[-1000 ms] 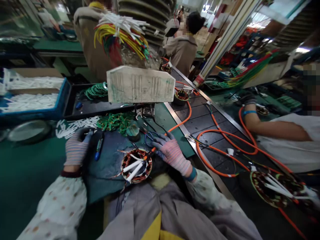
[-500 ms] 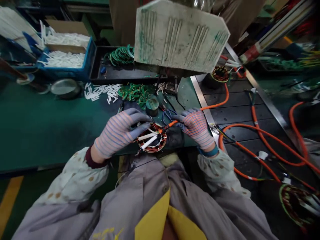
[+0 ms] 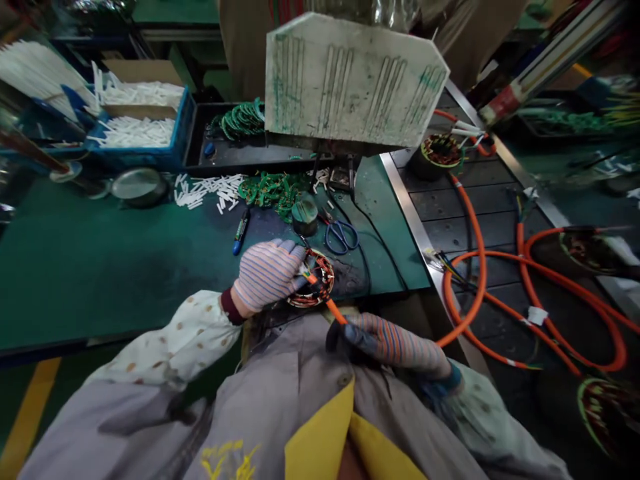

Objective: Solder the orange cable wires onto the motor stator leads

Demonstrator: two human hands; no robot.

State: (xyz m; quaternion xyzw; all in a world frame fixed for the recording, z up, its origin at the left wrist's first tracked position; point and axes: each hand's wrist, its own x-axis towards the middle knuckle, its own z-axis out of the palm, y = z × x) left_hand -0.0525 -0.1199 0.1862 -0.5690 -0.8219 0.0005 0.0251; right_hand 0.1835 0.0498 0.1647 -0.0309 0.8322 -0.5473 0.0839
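A wound motor stator (image 3: 327, 268) with copper-red windings stands at the bench's front edge. My left hand (image 3: 270, 275), in a striped glove, is at its left side, fingers closed around wires at the stripped end of an orange cable (image 3: 336, 311). The fingers partly hide these wires. Closer to my body, my right hand (image 3: 395, 343), gloved too, grips the orange cable below the stator. The cable runs on from there to the right. Beyond the stator are a round dark-green pot (image 3: 305, 217), blue-handled scissors (image 3: 342, 237) and a marker pen (image 3: 241, 232).
White sleeves (image 3: 207, 191) and green cord pieces (image 3: 273, 193) lie across the bench. A blue bin (image 3: 145, 159) of white tubes stands behind, left of a black tray (image 3: 230, 155). A pale panel (image 3: 350, 87) rises ahead. More stators (image 3: 440, 157) and cables occupy the slatted conveyor (image 3: 440, 220) rightward.
My right hand has come down toward my body, pulling the orange cable down with it. My left hand has moved right, its fingers now curled in. The white sleeves over the stator no longer show.
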